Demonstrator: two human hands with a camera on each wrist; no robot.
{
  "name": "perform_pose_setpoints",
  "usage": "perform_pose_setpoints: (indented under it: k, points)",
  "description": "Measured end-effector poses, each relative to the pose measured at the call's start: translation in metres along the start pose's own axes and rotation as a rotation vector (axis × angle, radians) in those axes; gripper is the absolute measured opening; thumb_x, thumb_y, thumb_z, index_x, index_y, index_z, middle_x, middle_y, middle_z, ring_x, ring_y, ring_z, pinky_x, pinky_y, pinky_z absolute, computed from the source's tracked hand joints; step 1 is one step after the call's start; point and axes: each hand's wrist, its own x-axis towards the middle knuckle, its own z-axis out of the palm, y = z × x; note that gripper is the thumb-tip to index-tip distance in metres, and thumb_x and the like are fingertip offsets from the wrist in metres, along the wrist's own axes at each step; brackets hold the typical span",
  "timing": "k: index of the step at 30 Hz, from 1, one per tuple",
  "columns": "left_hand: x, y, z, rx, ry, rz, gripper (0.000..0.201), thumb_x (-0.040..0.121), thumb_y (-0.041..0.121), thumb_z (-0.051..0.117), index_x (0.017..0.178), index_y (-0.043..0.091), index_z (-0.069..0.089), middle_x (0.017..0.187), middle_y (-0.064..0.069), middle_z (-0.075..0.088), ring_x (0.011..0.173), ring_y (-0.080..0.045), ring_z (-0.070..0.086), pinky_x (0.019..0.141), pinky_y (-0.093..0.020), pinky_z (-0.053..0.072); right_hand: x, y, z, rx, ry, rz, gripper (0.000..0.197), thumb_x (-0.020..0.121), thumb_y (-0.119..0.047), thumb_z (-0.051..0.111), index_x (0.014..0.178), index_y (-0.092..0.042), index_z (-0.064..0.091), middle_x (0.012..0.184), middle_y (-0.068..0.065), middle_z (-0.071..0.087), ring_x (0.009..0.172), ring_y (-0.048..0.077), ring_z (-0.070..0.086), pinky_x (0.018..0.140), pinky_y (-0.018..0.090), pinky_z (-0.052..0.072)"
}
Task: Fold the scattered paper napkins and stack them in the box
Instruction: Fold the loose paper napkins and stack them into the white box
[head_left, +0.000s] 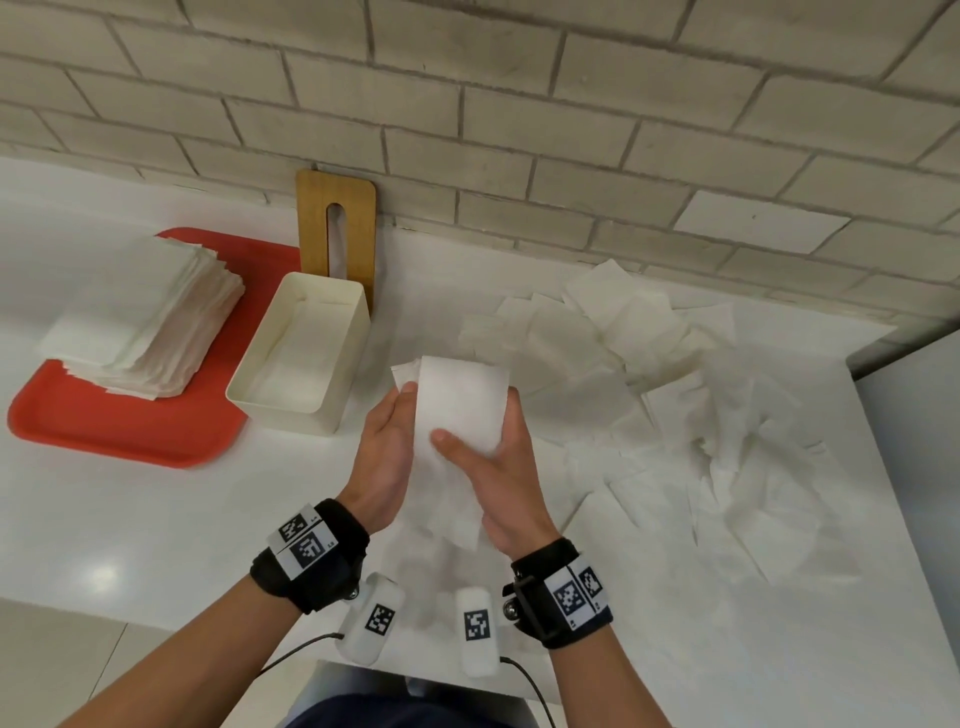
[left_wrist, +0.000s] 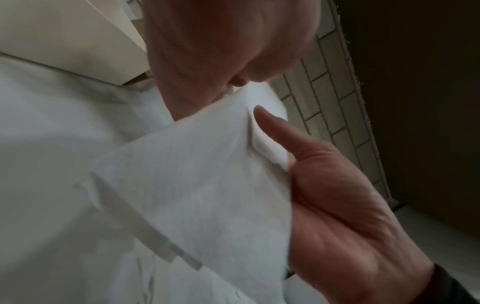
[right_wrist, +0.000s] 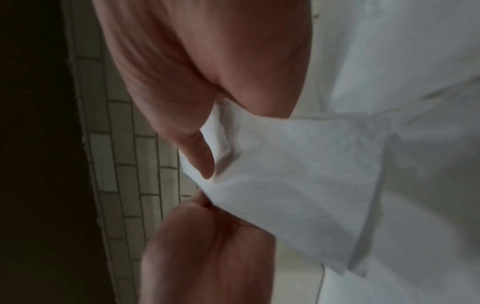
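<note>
Both hands, left hand (head_left: 387, 457) and right hand (head_left: 498, 467), pinch one napkin (head_left: 460, 410) mid-air, near box (head_left: 332, 291). Risk: thin paper tears or fold skews if pulled unevenly.

white paper napkin held up (head_left: 462, 400): thin matt paper, soft, faintly textured weave in the wrist views (left_wrist: 207, 185) (right_wrist: 298, 174)
loose white paper napkins along the table's right edge (head_left: 675, 415): matt, creased, rumpled paper
stack of folded white napkins (head_left: 150, 317): matt paper, layered edges
flat red tray at the table's left edge (head_left: 124, 431): smooth plastic, slight sheen
cream rectangular box (head_left: 332, 395): smooth plastic, satin
slotted wooden lid (head_left: 311, 223): light wood, visible grain, matt
white table (head_left: 104, 519): smooth, glossy, reflecting light
pale brick wall (head_left: 519, 130): rough, matt
black wrist straps (head_left: 332, 571): cloth
</note>
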Motion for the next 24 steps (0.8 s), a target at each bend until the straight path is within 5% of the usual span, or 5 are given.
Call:
perform_pose_setpoints:
  k: [4,7,10,16,24]
  points:
    - [-0.001,0.002,-0.009,-0.006,-0.03,-0.034,0.036,0.116,0.032,0.041,0.136,0.022,0.07,0.125,-0.007,0.078,0.119,-0.028,0.074,0.108,-0.054,0.055,-0.001,-0.004,-0.001,-0.056,-0.072,-0.025,0.08,0.087,0.0,0.086,0.148,-0.038,0.052,0.139,-0.006,0.068,0.13,0.017,0.066,0.105,0.049,0.06]
    - [-0.002,0.001,-0.016,-0.002,0.008,-0.08,0.035,0.115,0.038,0.044,0.127,0.025,0.074,0.122,-0.008,0.079,0.119,-0.034,0.073,0.112,-0.062,0.05,0.001,-0.002,-0.003,-0.1,-0.018,-0.061,0.09,0.086,-0.004,0.088,0.152,-0.049,0.045,0.143,-0.014,0.063,0.131,0.011,0.064,0.106,0.044,0.059]
    - [-0.002,-0.002,-0.022,0.02,-0.001,-0.077,0.036,0.115,0.035,0.044,0.128,0.021,0.074,0.123,-0.007,0.079,0.119,-0.029,0.074,0.114,-0.057,0.05,0.0,0.005,-0.002,-0.085,0.058,-0.049,0.092,0.083,-0.006,0.091,0.149,-0.05,0.044,0.139,-0.015,0.061,0.123,0.004,0.065,0.104,0.039,0.059]
    - [-0.01,0.003,-0.033,0.058,-0.035,-0.051,0.038,0.115,0.036,0.042,0.128,0.019,0.074,0.125,-0.007,0.078,0.122,-0.027,0.072,0.116,-0.056,0.048,0.001,0.011,0.013,-0.257,0.197,-0.012,0.059,0.078,-0.035,0.097,0.121,-0.035,0.057,0.108,-0.021,0.076,0.1,0.0,0.074,0.093,0.037,0.063]
    - [-0.015,0.038,-0.069,0.039,-0.103,-0.031,0.044,0.115,0.044,0.036,0.132,0.024,0.071,0.126,-0.005,0.078,0.12,-0.027,0.073,0.112,-0.055,0.052,0.004,0.003,0.061,-0.322,0.211,-0.168,0.028,0.092,-0.03,0.085,0.11,-0.024,0.065,0.102,-0.015,0.078,0.091,0.005,0.075,0.076,0.022,0.058]
